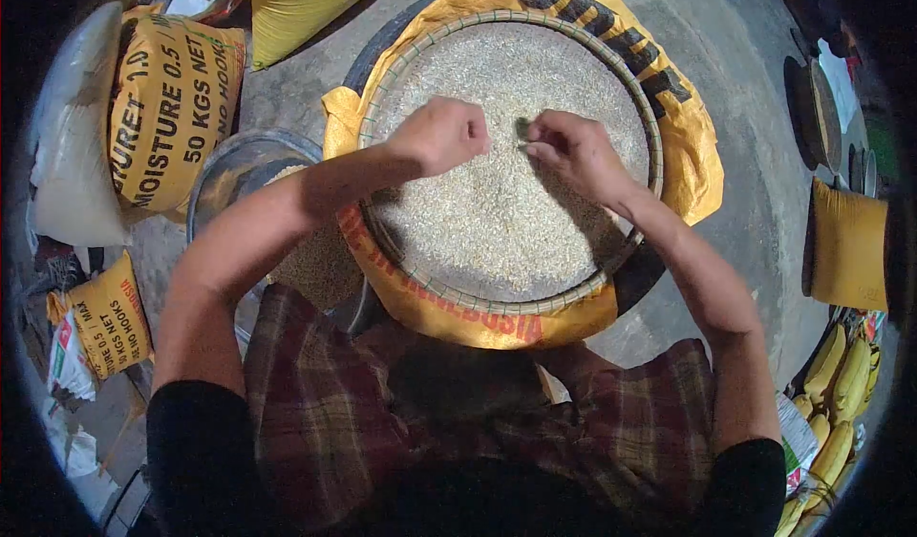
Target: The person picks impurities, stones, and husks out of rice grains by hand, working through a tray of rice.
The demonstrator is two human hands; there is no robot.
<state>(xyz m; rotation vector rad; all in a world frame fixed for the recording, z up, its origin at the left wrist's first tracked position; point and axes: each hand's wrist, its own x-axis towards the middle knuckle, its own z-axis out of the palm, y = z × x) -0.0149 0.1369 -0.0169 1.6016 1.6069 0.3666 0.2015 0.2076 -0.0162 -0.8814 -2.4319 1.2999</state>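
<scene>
A wide round woven tray (657,126) with a bound rim holds a spread of pale grain (478,222). Beneath it lies an orange printed sack (697,155). My left hand (444,138) is over the left-centre of the grain, its fingers curled closed; whatever they may hold is hidden. To the right of it, a short gap away, is my right hand (578,155), with thumb and fingertips pinched together over the grain. Anything between those fingertips is too small to make out.
Left of the tray stands a metal basin (215,169) with more grain. Full orange sacks (172,107) sit at the upper left, and a yellow sack (296,2) at the top. On the right are a filled sack (848,246) and bananas (850,379).
</scene>
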